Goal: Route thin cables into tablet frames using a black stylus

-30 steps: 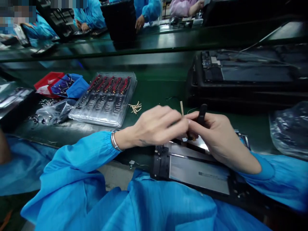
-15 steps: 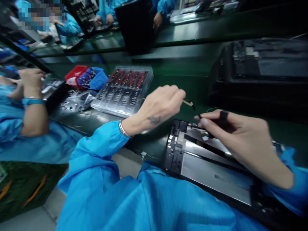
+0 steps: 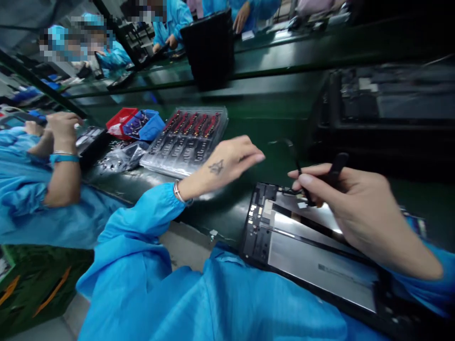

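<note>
My right hand [image 3: 366,203] pinches black tweezers [image 3: 304,193] between thumb and fingers. A thin, dark, curved strip [image 3: 289,143], which looks like a flex cable, rises from the tweezers' tip. Left of it, my left hand [image 3: 231,163] hovers over the bench, its fingertips pressed together with nothing visible in them. Below my right hand, an opened tablet-like device [image 3: 256,237] lies tilted near my lap, showing silver battery-like panels [image 3: 320,270] and black ribbon parts. My right hand hides part of its upper edge.
A clear tray [image 3: 152,163] of red and black small parts stands left, beside blue [image 3: 152,128] and red [image 3: 115,125] bins and a plastic bag [image 3: 124,156]. Black cases [image 3: 384,137] stand right. A co-worker's arm [image 3: 64,175] is at left; others work across the bench.
My left hand has let go of the thin strip and its fingertips have drawn away to the left. The strip now stands up from the tweezers in my right hand.
</note>
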A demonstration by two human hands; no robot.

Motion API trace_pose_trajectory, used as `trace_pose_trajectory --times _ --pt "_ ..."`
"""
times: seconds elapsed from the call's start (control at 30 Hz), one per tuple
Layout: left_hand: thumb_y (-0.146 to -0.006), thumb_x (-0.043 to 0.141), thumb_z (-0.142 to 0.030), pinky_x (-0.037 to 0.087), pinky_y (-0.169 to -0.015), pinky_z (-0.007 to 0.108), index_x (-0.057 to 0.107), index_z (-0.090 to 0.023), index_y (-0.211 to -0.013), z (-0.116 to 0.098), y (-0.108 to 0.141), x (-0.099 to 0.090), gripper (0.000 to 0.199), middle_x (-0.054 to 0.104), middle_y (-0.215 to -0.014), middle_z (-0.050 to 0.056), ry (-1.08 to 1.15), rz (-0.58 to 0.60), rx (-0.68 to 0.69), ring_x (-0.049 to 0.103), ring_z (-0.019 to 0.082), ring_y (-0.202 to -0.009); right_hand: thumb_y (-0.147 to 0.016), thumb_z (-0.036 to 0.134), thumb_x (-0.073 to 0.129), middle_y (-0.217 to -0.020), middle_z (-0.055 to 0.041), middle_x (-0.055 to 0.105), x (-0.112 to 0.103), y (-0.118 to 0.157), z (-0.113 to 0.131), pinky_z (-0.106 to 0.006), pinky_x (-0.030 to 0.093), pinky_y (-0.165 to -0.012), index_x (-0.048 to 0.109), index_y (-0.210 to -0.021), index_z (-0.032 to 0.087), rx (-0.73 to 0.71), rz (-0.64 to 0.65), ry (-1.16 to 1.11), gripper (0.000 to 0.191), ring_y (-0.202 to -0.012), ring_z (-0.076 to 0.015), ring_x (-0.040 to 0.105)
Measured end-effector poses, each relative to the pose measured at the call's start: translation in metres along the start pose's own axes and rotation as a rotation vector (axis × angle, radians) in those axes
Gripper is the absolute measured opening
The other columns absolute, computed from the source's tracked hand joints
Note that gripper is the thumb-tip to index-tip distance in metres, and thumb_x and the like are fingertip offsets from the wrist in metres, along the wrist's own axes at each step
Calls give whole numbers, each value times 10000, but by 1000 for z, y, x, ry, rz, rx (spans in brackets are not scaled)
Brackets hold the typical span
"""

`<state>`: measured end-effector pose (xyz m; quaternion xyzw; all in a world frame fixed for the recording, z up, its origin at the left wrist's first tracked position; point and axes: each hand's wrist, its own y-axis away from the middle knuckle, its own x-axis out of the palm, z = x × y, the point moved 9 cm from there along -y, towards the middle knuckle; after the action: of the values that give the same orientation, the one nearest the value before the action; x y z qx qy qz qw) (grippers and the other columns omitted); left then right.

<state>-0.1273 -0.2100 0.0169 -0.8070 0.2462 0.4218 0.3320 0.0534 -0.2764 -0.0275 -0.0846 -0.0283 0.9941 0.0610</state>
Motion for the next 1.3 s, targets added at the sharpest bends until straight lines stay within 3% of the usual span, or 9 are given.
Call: trace_pose_trajectory --times 0.1,0.17,0.23,0.33,0.5,0.57,0.67,0.8,1.3 --pt "-1033 598 -516 494 -783 270 757 -171 -1169 -22 -11 35 404 739 -1008 73 754 76 -90 656 157 -875 -799 457 814 -756 -35 721 8 1 -3 -255 449 -530 782 -854 197 -1 34 -103 267 -621 -142 601" --pt "-1007 625 -543 462 -724 246 762 -166 -1080 -31 -19 43 407 731 -985 58 976 85 -141 618 127 -804 -818 437 790 -688 -13 668 5 -1 -1 -254 434 -518 776 -884 188 -38 18 -101 258 -579 -126 553" --pt "-971 668 -546 387 -647 233 753 -153 -917 -37 -29 38 406 684 -862 26 959 103 -132 531 99 -709 -873 431 747 -697 -1 654 -3 -5 10 -258 436 -542 782 -1003 193 -131 -12 -40 273 -593 -123 544" --pt "-950 681 -501 288 -586 240 746 -136 -812 -48 -39 37 395 579 -696 -9 743 345 -70 441 88 -635 -924 408 721 -871 -16 730 -14 -9 34 -275 488 -650 773 -1125 230 -308 -32 104 273 -733 -143 630" --pt "-970 636 -426 333 -575 232 706 -134 -820 -49 -40 44 335 561 -676 -20 484 611 14 487 94 -611 -896 268 742 -810 9 725 -16 -9 54 -262 493 -689 757 -876 215 -413 -8 206 59 -746 -134 649" --pt "-903 749 -519 384 -571 222 681 -143 -1003 -49 -42 39 395 599 -775 -15 397 512 87 523 103 -645 -882 253 750 -763 18 704 -18 -9 52 -256 462 -653 748 -835 212 -385 -27 183 63 -704 -120 616" --pt "-885 799 -537 473 -626 229 565 -180 -1238 -59 -42 3 554 641 -983 26 158 27 299 584 126 -755 -866 294 774 -705 22 672 -21 -12 43 -263 413 -592 740 -812 208 -270 -38 53 107 -639 -110 551" --pt "-1044 618 -288 528 -713 272 575 -163 -1068 -99 -12 -18 134 651 -960 58 -324 -432 629 623 160 -823 -885 347 768 -701 10 665 -19 -11 36 -274 374 -553 732 -801 199 -179 -10 -91 173 -609 -105 492" --pt "-1065 480 -153 536 -693 301 624 -152 -927 -120 -9 -7 200 679 -850 54 -604 -432 584 634 173 -758 -870 367 818 -763 7 713 -17 9 51 -283 455 -628 760 -810 237 -291 -40 -11 154 -705 -145 624"
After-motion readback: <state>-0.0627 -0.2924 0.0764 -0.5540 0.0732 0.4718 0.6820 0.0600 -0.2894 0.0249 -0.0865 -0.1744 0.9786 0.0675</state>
